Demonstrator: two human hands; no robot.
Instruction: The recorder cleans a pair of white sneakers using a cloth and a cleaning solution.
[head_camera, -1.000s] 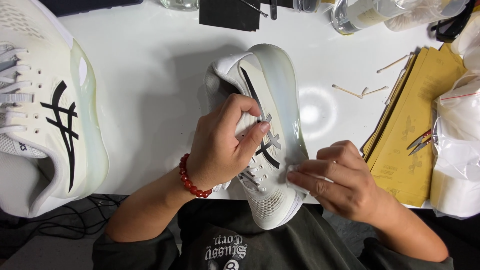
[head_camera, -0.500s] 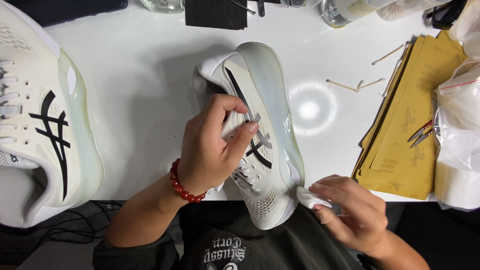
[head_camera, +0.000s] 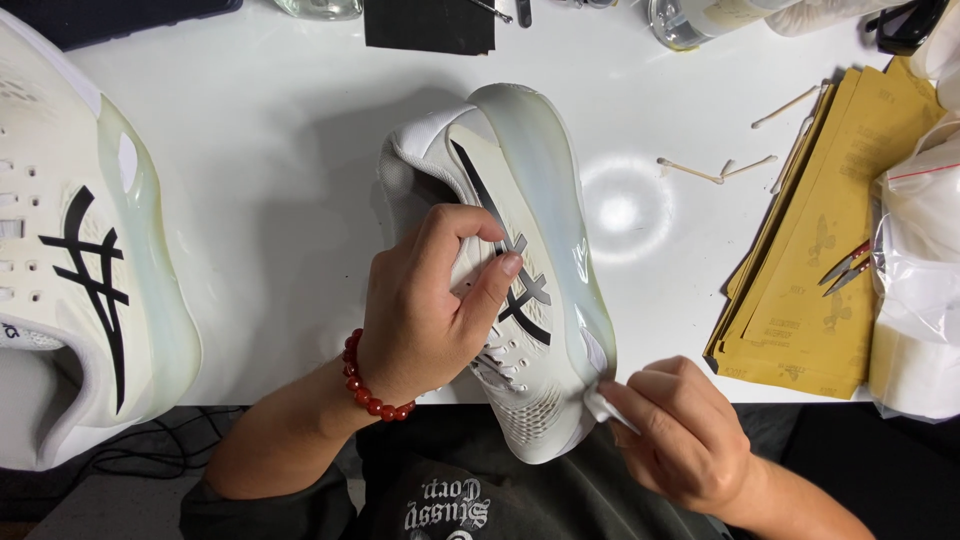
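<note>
On the white table (head_camera: 250, 150), left hand (head_camera: 425, 310) fingers clamped around a white sneaker (head_camera: 520, 270), right hand (head_camera: 680, 430) fingers pinching a white wipe (head_camera: 605, 408).

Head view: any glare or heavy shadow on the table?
Head view: a round bright hotspot glares off the white table right of the held shoe; a soft shadow spreads left of that shoe; left hand and right hand look sharp.
</note>
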